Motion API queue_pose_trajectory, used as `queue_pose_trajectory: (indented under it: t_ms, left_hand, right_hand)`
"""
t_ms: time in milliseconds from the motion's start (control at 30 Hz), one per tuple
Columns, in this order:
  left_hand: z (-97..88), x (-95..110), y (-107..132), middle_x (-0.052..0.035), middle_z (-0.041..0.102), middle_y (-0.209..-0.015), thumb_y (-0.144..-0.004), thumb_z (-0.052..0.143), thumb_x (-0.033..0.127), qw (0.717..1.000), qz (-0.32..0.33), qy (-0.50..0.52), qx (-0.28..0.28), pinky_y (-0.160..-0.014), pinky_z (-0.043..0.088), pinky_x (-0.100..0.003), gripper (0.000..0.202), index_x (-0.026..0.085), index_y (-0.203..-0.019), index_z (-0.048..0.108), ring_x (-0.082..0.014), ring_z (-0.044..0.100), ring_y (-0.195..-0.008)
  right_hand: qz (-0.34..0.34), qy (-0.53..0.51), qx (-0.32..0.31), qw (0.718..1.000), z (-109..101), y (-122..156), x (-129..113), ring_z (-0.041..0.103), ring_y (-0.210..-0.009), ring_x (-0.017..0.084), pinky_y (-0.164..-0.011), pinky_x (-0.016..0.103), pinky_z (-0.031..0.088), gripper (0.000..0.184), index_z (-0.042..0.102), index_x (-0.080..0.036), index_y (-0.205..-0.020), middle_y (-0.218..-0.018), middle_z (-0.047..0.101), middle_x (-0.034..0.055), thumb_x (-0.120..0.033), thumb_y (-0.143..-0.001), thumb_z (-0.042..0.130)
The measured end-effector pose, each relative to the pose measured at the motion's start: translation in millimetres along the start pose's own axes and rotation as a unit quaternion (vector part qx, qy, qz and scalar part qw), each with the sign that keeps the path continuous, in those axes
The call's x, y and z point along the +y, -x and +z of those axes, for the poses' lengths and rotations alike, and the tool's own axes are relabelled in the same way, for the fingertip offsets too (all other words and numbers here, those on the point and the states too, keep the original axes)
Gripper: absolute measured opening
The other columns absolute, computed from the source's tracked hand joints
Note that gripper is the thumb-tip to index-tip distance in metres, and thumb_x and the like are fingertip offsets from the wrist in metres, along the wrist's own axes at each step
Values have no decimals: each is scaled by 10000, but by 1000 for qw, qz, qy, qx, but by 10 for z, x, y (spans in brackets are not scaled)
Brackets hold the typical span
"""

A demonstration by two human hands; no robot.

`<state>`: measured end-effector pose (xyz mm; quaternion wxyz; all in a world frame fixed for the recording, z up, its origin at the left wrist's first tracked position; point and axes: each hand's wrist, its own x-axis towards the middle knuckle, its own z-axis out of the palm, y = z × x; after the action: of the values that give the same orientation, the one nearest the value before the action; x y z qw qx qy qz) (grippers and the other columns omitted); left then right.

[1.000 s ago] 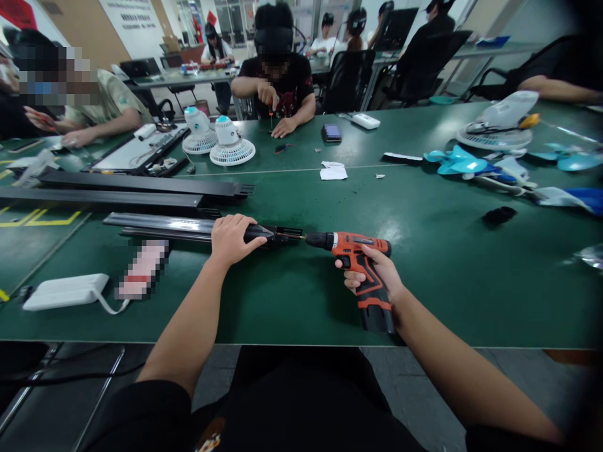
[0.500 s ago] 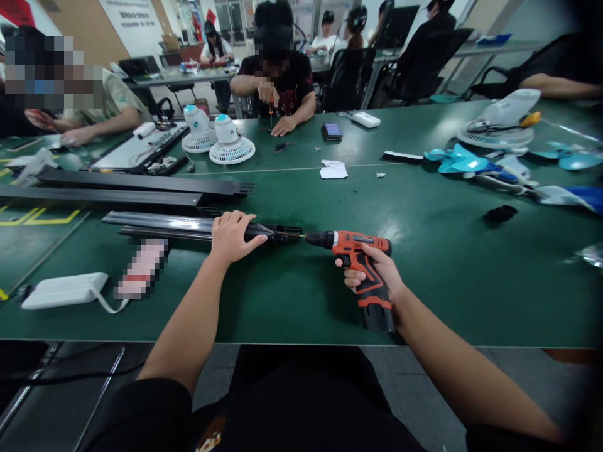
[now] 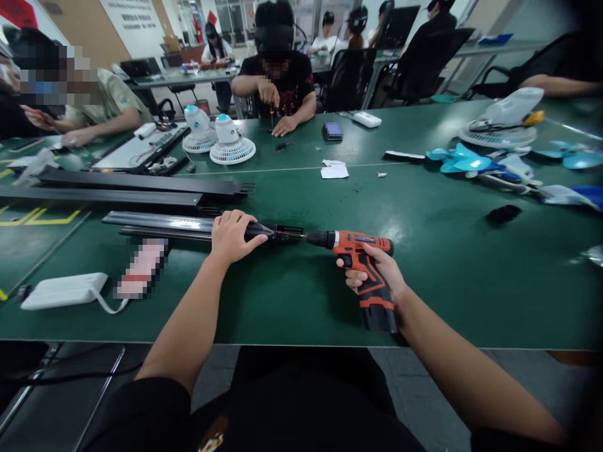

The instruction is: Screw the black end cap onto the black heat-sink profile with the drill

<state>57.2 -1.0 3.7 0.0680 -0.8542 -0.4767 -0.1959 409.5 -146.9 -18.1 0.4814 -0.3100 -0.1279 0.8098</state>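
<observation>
A long black rail [image 3: 160, 225] lies on the green table [image 3: 292, 295] and runs in from the left. My left hand [image 3: 232, 237] is closed over it near its right end, pressing it down. My right hand [image 3: 377, 271] grips the handle of an orange and black cordless drill [image 3: 358, 251]. The drill lies level, its bit pointing left into the black end piece [image 3: 281, 234] of the rail.
Two more black rails [image 3: 141, 184] lie behind. A white power bank [image 3: 63, 290] with a cable sits near the left front edge. Two small white fans [image 3: 221, 139], a phone [image 3: 332, 131], paper scraps [image 3: 334, 170] and blue fan blades [image 3: 464, 163] lie further back. Other people work across the table.
</observation>
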Motion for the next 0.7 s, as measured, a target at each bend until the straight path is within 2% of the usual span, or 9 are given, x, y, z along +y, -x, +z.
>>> queue_pose_trajectory:
  t_ms: [133,333,533,700]
  left_hand:
    - [9,-4,6,-117,653,-1214,-935,563,715,1000,3,3,5,-983,402,-503,563,231,-1196,681,-347,547,-1141]
    - [28,-15,12,-119,650,-1217,-914,595,713,1000,-5,16,14,-989,401,-503,553,235,-1177,680,-353,541,-1159]
    - [44,-30,10,-117,658,-1193,-903,605,728,1000,-4,18,25,-996,410,-500,560,239,-1164,684,-351,545,-1157]
    - [37,-34,6,-118,662,-1188,-900,597,742,999,-7,29,23,-1007,417,-508,575,237,-1160,687,-356,550,-1162]
  right_hand:
    - [9,14,-21,1000,4,9,-12,472,-490,122,-454,273,472,395,640,-161,-1169,-796,728,67,-464,-916,625]
    - [3,7,-12,1000,4,-1,4,443,-474,92,-476,259,481,390,656,-160,-1131,-832,751,71,-459,-882,669]
    - [17,54,-36,998,-6,9,-28,488,-505,130,-456,265,443,452,645,-175,-1161,-692,694,30,-512,-863,694]
    - [-3,44,-16,999,3,8,-7,441,-482,106,-460,267,452,393,665,-168,-1104,-744,711,51,-491,-880,674]
